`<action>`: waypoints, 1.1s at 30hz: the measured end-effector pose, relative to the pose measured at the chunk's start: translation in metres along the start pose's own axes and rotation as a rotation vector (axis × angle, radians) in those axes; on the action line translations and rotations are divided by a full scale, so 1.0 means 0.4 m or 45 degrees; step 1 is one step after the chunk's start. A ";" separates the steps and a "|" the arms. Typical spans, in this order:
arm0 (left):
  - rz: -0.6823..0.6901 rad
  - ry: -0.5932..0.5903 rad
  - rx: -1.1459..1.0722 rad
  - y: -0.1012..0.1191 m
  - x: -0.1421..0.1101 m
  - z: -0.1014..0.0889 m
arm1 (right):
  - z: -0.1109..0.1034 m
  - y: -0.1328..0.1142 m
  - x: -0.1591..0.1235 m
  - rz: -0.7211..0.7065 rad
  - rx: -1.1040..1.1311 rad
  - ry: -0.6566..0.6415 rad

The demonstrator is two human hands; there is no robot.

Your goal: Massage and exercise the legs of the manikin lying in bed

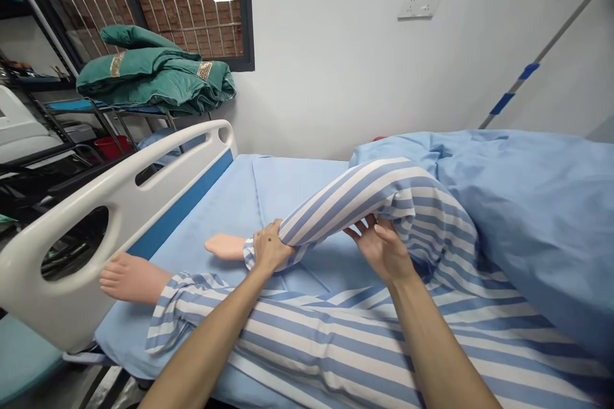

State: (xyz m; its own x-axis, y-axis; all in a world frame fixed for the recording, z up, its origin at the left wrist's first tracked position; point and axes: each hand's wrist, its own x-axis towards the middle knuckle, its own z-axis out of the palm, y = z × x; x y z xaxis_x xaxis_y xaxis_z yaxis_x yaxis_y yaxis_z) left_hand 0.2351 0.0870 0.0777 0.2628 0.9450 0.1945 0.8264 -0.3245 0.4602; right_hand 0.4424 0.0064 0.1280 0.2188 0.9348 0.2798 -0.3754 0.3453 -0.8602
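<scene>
Blue-striped trousers (336,339) on; our left hand (271,248) clamps the raised cuff (252,254), right hand (381,249) apart at 3 o'clock, under the knee (407,188).

The striped trouser leg (364,195) of a manikin (132,278) is gripped at the ankle by the left hand (271,246), the right hand (382,249) is cupped open beneath the bent knee; a white bed footboard (71,230) stands at nine o'clock, a blue quilt (518,204) at two!
</scene>
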 end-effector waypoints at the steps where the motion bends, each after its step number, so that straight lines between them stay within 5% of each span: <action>1: 0.008 -0.005 0.014 -0.005 0.002 -0.008 | 0.002 0.000 -0.001 0.008 -0.003 0.003; 9: 0.126 -0.032 0.296 -0.067 0.035 -0.174 | 0.021 0.029 -0.016 0.142 0.156 -0.042; 17: 0.307 -0.075 0.652 -0.175 0.072 -0.328 | 0.062 0.118 -0.054 0.627 0.512 0.075; 26: 0.390 -0.239 0.782 -0.298 0.084 -0.275 | 0.129 0.255 -0.058 0.882 0.603 0.485; 33: 0.357 -0.253 0.677 -0.371 0.081 -0.204 | 0.119 0.281 -0.052 0.897 0.543 0.581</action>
State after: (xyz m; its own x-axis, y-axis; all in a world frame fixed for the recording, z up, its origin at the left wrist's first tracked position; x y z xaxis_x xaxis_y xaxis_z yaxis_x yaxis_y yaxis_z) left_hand 0.0804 0.1626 0.0864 0.5506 0.8328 0.0572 0.8337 -0.5450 -0.0887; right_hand 0.3529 0.0297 0.0459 0.1141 0.8481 -0.5173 -0.8340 -0.2012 -0.5138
